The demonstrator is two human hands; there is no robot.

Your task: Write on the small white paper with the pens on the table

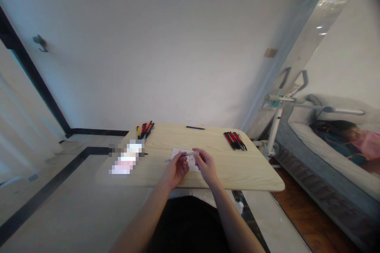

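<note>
Near the front edge of a light wooden table (246,170), both hands meet over a white paper (193,168) with small writing. A thin pale pen-like object (191,153) spans between them. My left hand (177,169) is closed on its left part, fingers curled. My right hand (204,163) pinches its right end. A grey tip (168,160) sticks out to the left of my left hand; whether it belongs to the same object is unclear.
Several colored pens (145,130) lie at the back left, several more (235,141) at the right. A dark blue pen (195,127) rests at the back middle. A pixelated patch covers the left side. Exercise equipment (276,126) and a bed with a person stand right.
</note>
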